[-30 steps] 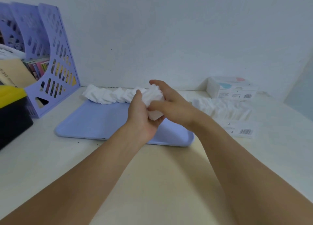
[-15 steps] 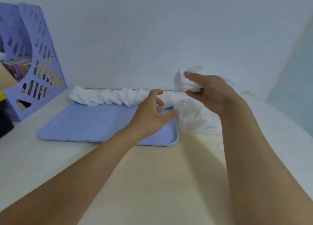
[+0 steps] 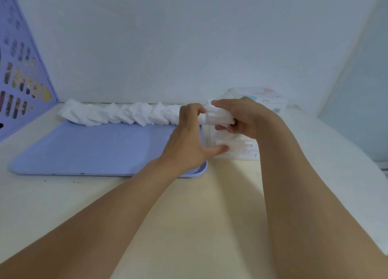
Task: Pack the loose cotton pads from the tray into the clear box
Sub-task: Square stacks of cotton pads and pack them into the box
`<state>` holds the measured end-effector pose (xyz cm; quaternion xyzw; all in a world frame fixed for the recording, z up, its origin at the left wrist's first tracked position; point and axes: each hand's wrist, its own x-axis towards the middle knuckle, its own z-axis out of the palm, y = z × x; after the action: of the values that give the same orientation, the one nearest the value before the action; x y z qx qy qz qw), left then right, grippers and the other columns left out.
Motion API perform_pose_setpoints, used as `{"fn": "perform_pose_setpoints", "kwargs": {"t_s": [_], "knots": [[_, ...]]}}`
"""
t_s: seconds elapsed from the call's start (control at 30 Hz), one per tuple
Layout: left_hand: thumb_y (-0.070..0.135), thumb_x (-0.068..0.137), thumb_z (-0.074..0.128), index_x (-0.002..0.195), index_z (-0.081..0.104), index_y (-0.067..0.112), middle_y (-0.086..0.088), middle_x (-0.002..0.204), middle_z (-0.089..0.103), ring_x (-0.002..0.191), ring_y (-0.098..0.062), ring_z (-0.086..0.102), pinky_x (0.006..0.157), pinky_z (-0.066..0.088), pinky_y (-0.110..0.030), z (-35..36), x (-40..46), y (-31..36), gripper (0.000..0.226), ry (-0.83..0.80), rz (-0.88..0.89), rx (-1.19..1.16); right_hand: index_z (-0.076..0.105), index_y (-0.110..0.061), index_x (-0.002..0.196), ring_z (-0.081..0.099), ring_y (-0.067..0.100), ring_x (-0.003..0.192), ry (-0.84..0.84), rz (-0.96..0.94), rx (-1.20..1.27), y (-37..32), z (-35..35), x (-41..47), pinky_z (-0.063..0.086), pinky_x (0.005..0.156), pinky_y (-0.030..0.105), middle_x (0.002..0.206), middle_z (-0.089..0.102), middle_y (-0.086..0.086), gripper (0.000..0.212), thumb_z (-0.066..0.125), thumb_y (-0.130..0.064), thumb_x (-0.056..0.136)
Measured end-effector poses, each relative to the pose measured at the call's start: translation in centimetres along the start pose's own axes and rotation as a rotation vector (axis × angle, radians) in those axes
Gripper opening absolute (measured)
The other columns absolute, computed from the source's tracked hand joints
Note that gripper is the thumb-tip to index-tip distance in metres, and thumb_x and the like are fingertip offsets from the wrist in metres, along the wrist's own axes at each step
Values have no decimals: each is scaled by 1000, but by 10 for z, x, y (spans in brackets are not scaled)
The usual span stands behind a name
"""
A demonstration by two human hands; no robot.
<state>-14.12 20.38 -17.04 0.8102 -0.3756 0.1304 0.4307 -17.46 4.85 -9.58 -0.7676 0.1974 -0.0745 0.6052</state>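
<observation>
A pale desk (image 3: pixel 189 226) fills the lower frame, a blue tray (image 3: pixel 94 148) at centre left. Loose cotton pads (image 3: pixel 117 113) line its far edge. Right of centre, the right hand (image 3: pixel 247 119) grips a pad stack (image 3: pixel 217 117) above the clear box (image 3: pixel 241 150); the left hand (image 3: pixel 189 140) pinches the stack's end.

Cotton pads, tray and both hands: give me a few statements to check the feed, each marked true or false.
1. The right hand grips a bunch of cotton pads. True.
2. A row of cotton pads lies along the tray's far edge. True.
3. The tray is red. False: it is light blue.
4. The left hand rests flat on the table. False: its fingers touch the held bunch.
5. The clear box stands left of the tray. False: it stands right of it.
</observation>
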Motion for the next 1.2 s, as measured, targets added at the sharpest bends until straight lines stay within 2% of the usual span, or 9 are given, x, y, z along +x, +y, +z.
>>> {"fn": "perform_pose_setpoints", "kwargs": {"t_s": [0.13, 0.3, 0.4, 0.5, 0.57, 0.8, 0.97, 1.1, 1.2], "knots": [[58, 75, 78, 104, 57, 28, 7, 116, 36, 76, -17, 56, 75, 54, -42, 1, -2, 0, 47, -99, 80, 91, 69, -6, 90, 49, 17, 47, 75, 38, -157, 0, 0, 0, 34, 45, 26, 66, 63, 9, 29, 72, -34, 88], [61, 78, 74, 92, 52, 29, 6, 102, 46, 81, -17, 58, 79, 52, -38, 5, 1, 1, 42, -151, 35, 89, 56, -10, 71, 42, 19, 46, 152, 103, -530, 0, -9, -4, 34, 51, 30, 53, 49, 5, 40, 75, -44, 80], [58, 79, 75, 88, 48, 30, 4, 98, 52, 83, -17, 58, 79, 51, -35, 6, 1, 0, 40, -174, 26, 58, 53, -13, 67, 37, 18, 44, 75, 120, -601, 0, -7, -1, 31, 49, 28, 49, 44, 2, 41, 75, -46, 78], [54, 77, 79, 83, 46, 31, 3, 93, 53, 80, -14, 56, 69, 44, -22, 5, 2, -1, 41, -168, 22, 18, 50, -15, 66, 33, 14, 41, 10, 141, -604, -3, -2, 2, 28, 46, 25, 43, 39, -1, 37, 70, -42, 81], [51, 76, 81, 79, 43, 34, 4, 91, 53, 78, -11, 53, 66, 38, -18, 4, 2, -2, 42, -166, 8, -16, 49, -14, 66, 34, 15, 43, 5, 140, -621, -2, 0, 4, 29, 47, 25, 45, 39, -1, 38, 69, -42, 82], [51, 76, 82, 77, 41, 34, 6, 90, 53, 80, -11, 54, 66, 40, -18, 3, 3, -3, 44, -156, 2, -11, 56, -10, 75, 41, 19, 53, -14, 131, -672, 0, -5, 9, 38, 57, 31, 58, 48, 5, 51, 73, -57, 82], [51, 77, 80, 80, 44, 31, 7, 89, 51, 78, -11, 53, 66, 38, -20, 4, 2, -4, 42, -154, 7, -6, 56, -6, 74, 46, 19, 57, 35, 113, -787, -5, 3, -2, 39, 58, 29, 65, 52, 6, 47, 72, -49, 87], [54, 80, 77, 87, 49, 25, 7, 88, 51, 79, -14, 53, 68, 39, -25, 3, 1, -5, 41, -155, 39, 22, 52, -9, 75, 46, 17, 56, 68, 117, -871, -11, 13, -8, 39, 55, 26, 64, 50, 3, 35, 78, -32, 82], [55, 82, 75, 90, 50, 23, 7, 89, 52, 78, -12, 52, 68, 37, -25, 5, 2, -3, 41, -150, 53, 43, 52, -12, 77, 57, 19, 69, 233, 26, -1016, -7, 26, -4, 46, 65, 31, 72, 56, 2, 29, 78, -24, 77]]}}
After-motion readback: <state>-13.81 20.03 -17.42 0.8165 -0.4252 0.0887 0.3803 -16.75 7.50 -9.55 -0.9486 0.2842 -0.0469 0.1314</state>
